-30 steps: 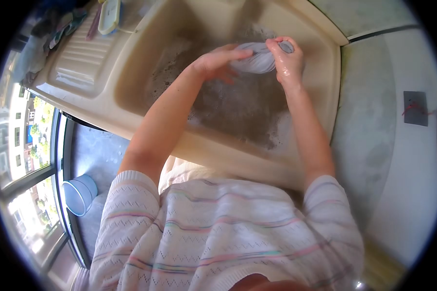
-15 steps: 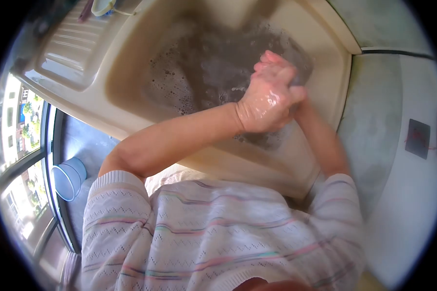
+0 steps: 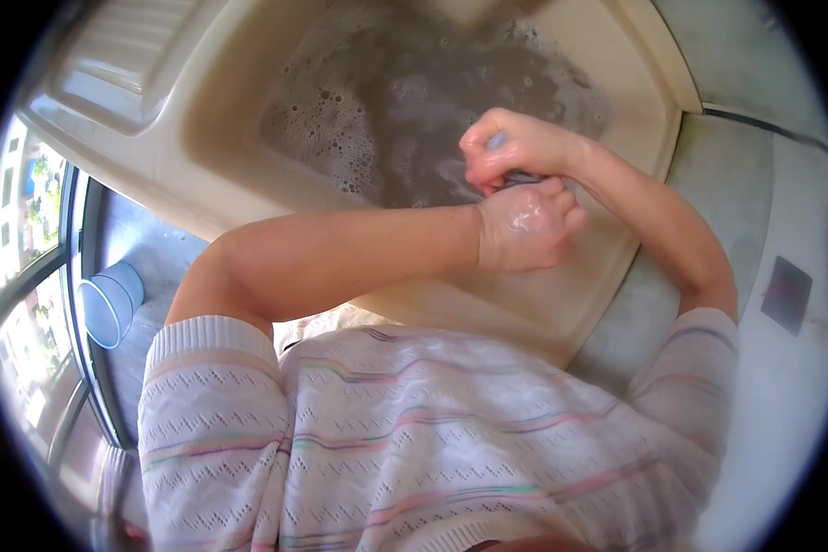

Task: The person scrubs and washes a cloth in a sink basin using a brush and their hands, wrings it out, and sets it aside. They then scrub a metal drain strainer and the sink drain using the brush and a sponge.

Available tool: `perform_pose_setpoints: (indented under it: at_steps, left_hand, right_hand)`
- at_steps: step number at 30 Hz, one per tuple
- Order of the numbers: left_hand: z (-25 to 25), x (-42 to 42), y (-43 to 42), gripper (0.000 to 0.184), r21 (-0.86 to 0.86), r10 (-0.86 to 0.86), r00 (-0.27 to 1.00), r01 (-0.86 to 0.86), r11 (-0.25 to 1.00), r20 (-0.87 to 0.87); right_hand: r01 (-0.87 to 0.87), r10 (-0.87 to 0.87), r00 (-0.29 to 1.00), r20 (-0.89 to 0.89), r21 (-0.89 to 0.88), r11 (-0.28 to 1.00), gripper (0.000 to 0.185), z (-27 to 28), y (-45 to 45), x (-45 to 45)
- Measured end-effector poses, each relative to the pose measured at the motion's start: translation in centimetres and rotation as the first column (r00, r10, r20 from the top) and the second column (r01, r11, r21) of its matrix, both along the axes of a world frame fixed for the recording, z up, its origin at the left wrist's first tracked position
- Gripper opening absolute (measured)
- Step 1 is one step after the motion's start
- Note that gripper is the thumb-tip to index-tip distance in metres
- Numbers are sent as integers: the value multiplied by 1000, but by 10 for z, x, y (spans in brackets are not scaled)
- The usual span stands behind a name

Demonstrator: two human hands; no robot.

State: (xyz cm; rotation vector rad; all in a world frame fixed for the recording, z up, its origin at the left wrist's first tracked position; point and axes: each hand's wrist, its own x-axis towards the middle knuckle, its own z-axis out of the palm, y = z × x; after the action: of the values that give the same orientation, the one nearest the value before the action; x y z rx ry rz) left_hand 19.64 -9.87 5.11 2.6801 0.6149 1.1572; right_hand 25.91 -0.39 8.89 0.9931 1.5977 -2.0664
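Both of my hands are closed above the basin of grey, soapy water (image 3: 423, 120). A small piece of dark wet cloth (image 3: 523, 178) shows between them, mostly hidden by the fingers. My left hand (image 3: 530, 230) is a wet fist on the near side, back of the hand upward. Just beyond it, my right hand (image 3: 517, 149) grips the other end of the cloth, and a pale bluish bit shows between its fingers. Suds gather on the water to the left of the hands.
The beige basin (image 3: 225, 110) has a ribbed washboard (image 3: 110, 46) at its upper left. A light blue bucket (image 3: 110, 304) stands on the floor at left by a window. A pale wall with a dark square plate (image 3: 787, 294) rises at right.
My hands were pressed together, one over the other; now they are side by side with cloth showing between them. The right elbow has swung outward to the right. The view has shifted slightly.
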Motion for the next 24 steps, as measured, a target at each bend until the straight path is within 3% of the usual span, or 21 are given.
perform_pose_setpoints:
  at_steps: [3, 4, 6, 9, 10, 12, 14, 18, 22, 24]
  left_hand:
    - [-4, -2, 2, 6, -57, -39, 987, 31, 998, -154]
    - [-3, -5, 7, 6, -74, -46, 978, 31, 997, -204]
    - [2, -11, 15, 8, -154, -51, 995, 38, 987, -84]
    - [11, -19, 35, 12, -234, 31, 997, -14, 972, 68]
    - [15, -23, 40, 14, -262, 73, 991, -41, 964, 112]
    - [27, -34, 46, 15, -356, 140, 987, -102, 929, 82]
    - [31, -38, 50, 17, -384, 208, 975, -161, 909, 85]
    - [28, -37, 51, 16, -424, 200, 979, -167, 890, 35]
    - [32, -34, 53, 16, -450, 196, 974, -227, 864, -115]
    - [24, -33, 54, 16, -463, 210, 977, -198, 864, -26]
  right_hand:
    - [-25, 21, 997, 71, 60, 998, 27, -9, 2, -7]
    - [25, -25, 999, 39, 3, 1000, 25, -14, 7, -5]
    - [128, -131, 991, -22, -121, 984, 23, -29, 13, 2]
    - [419, -429, 903, -16, 243, 875, 25, -52, 31, 6]
    - [465, -465, 883, -60, 246, 851, 29, -63, 38, 13]
    - [339, -439, 899, -5, 643, 686, 25, -107, 48, 22]
    - [118, -447, 887, 120, 876, 468, 23, -147, 54, 31]
    - [-133, -412, 854, 319, 898, 418, 22, -206, 30, 39]
    - [-192, -356, 855, 378, 867, 460, 22, -226, 20, 41]
    - [-201, -340, 856, 389, 857, 475, 22, -231, 13, 39]
